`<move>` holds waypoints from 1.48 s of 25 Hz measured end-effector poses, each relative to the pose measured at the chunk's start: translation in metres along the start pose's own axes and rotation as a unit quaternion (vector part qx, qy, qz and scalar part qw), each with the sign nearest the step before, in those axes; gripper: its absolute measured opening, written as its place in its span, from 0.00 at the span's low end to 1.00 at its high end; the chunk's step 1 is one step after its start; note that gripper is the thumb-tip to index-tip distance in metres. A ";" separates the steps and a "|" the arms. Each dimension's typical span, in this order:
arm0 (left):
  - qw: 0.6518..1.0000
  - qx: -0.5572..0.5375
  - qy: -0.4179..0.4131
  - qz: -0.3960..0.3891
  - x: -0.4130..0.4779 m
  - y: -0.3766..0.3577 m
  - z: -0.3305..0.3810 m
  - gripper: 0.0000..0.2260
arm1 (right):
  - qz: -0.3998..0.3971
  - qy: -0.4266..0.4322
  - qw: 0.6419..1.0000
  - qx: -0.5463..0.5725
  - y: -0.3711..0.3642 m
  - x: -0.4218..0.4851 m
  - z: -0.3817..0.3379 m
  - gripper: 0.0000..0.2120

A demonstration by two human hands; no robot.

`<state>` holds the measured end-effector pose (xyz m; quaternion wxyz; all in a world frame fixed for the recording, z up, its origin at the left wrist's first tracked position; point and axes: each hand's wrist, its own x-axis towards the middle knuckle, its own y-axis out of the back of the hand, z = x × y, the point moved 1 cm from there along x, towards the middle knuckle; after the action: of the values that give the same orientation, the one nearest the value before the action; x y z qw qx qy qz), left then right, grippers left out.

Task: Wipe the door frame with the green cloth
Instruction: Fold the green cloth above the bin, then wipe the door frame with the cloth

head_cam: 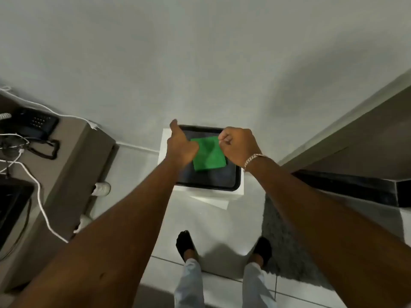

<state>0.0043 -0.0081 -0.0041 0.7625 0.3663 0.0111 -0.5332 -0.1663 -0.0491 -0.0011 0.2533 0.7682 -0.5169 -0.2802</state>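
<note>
Grey-white wall [200, 52] fills most of the view, and the brown door frame [347, 121] runs diagonally at the far right, well apart from both hands. Below it, against the wall, stands a small white stand [165, 141] carrying a black tray [206, 185], and on that tray lies the green cloth [208, 155], folded roughly square.

The likely trouble is a poor pick-up. The cloth looks thin and folded, so a pinch at one corner could let it unfold and trail, or drag the tray across the stand, which seems light and has little margin around the tray. A white cable [42, 203] hangs off the worktop [73, 156] to the left, and a dark rug [289, 236] lies by the right foot; either could catch a step on the turn toward the frame.

The right hand [239, 145] is curled into a narrow grip at the cloth's upper right corner; I cannot tell whether its fingers have the fabric pinched. The left hand [181, 145] is open, thumb raised, its heel over the cloth's left edge, holding nothing.
</note>
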 end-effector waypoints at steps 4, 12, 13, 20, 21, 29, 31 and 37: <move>0.994 0.013 0.095 -0.059 0.006 -0.030 -0.049 0.22 | -0.026 -0.076 0.996 -0.040 -0.038 0.008 0.032 0.12; 0.945 -0.209 0.246 -0.050 0.017 -0.044 -0.041 0.14 | 0.034 -0.107 0.990 0.087 -0.065 0.003 0.058 0.27; 0.944 -0.207 0.244 -0.076 0.013 -0.038 -0.030 0.12 | 0.045 -0.118 0.984 0.129 -0.057 0.001 0.055 0.28; 0.983 -0.124 -0.080 -0.112 -0.032 0.000 0.080 0.11 | 0.183 -0.084 0.922 0.332 0.061 -0.026 0.011 0.30; 0.979 -0.122 -0.122 -0.112 -0.040 0.003 0.107 0.14 | 0.199 -0.070 0.914 0.347 0.086 -0.030 0.002 0.31; 0.890 -0.140 -0.430 -0.055 -0.127 -0.004 0.306 0.17 | 0.342 0.138 0.831 0.416 0.290 -0.076 -0.060 0.22; 0.852 -0.163 -0.495 -0.047 -0.158 -0.009 0.355 0.18 | 0.411 0.186 0.794 0.408 0.342 -0.094 -0.071 0.20; 0.745 -0.181 -0.641 0.035 -0.221 -0.030 0.473 0.21 | 0.553 0.256 0.719 0.333 0.459 -0.123 -0.097 0.15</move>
<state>-0.2922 -0.1044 0.4155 0.6605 -0.2065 -0.3968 -0.6031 -0.4365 -0.0791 0.4003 0.2141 0.4226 -0.8252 0.3075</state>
